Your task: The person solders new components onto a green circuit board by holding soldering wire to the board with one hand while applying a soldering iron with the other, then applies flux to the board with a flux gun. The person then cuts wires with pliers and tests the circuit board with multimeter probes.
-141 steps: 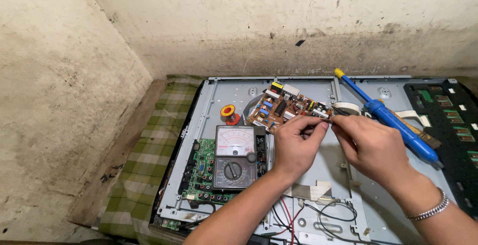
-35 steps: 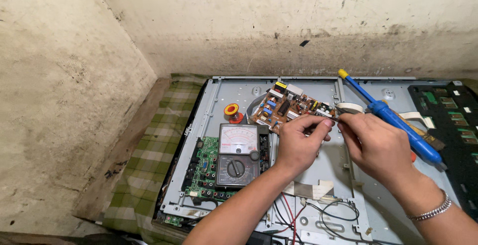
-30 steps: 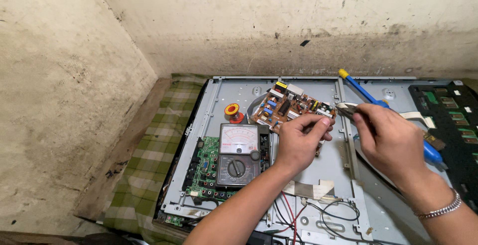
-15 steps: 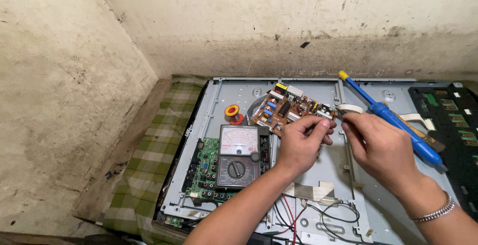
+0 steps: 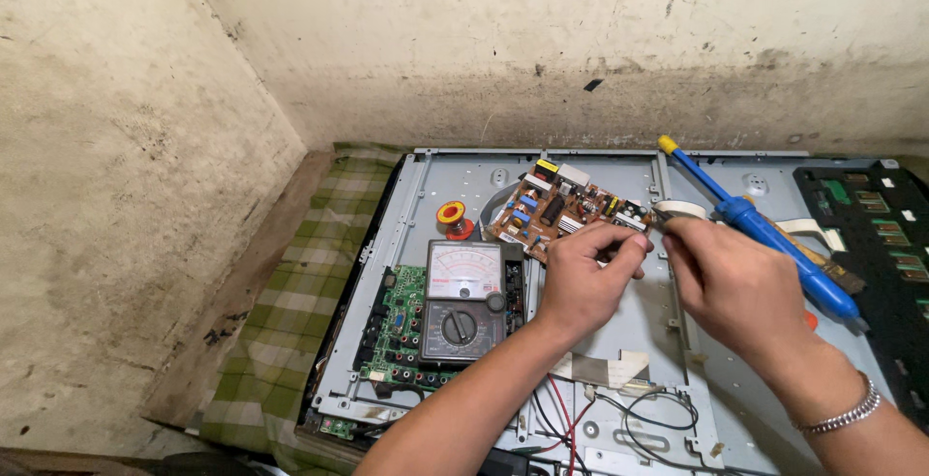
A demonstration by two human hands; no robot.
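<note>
Hands meet again at the near corner of the brown board (image 5: 566, 207); a second ago the right hand (image 5: 737, 287) had lifted back toward the tape roll (image 5: 680, 209), and half a second ago it had returned, where it stays now. The left hand (image 5: 584, 281) has barely shifted through all the earlier frames.

The left hand's grip is closed, thumb and fingertips pinched together beside the board's lower right edge; whatever sits between them is too small to make out. The right hand's grip is likewise pinched shut, its fingertips almost touching the left's, and I cannot tell what it holds. A metal bracelet (image 5: 844, 416) circles the right wrist.

The board lies on a grey sheet-metal panel (image 5: 455, 171), studded with small coloured parts. Left of the hands sits a dark meter (image 5: 466, 299) with a pale dial face and a round knob, resting over a green board (image 5: 399, 329). A red and yellow spool (image 5: 451, 215) stands just beyond the meter. A blue pump (image 5: 764, 229) with a yellow tip lies slanted behind the right hand. Red and black wires (image 5: 619, 413) loop near the forearms. A green checked cloth (image 5: 290, 321) lies under the panel, against rough, stained plaster walls.
</note>
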